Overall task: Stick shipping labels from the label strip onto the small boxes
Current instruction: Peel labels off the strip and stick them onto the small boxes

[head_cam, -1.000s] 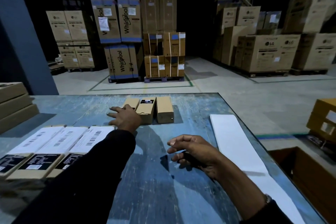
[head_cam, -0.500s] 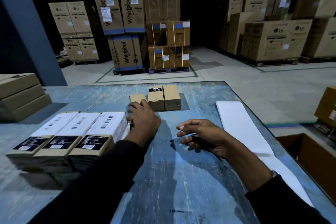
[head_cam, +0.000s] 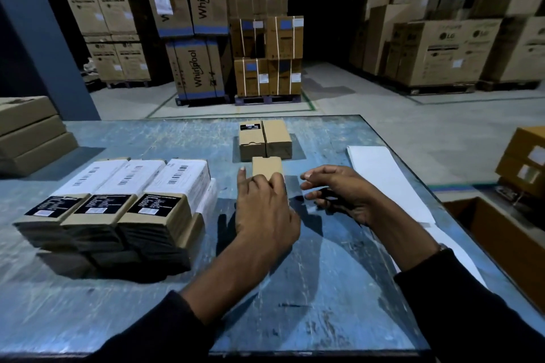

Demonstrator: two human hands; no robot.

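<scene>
Small box (head_cam: 267, 166) sits gripped in our left hand (head_cam: 265, 209), apart from its two neighbours for labelling, while our right hand (head_cam: 339, 194) hovers loosely curled, empty.

Both arms had dark, basically black long sleeves on, plain fabric with no logos or markings that I could make out. The left sleeve (head_cam: 153, 330) stopped a bit above the wrist, leaving the left hand (head_cam: 265, 215) bare. The right sleeve (head_cam: 460, 312) ended at the wrist, where something like a watch or bracelet (head_cam: 441, 247) peeked out, and the right hand (head_cam: 342, 191) was bare, no gloves.
</scene>
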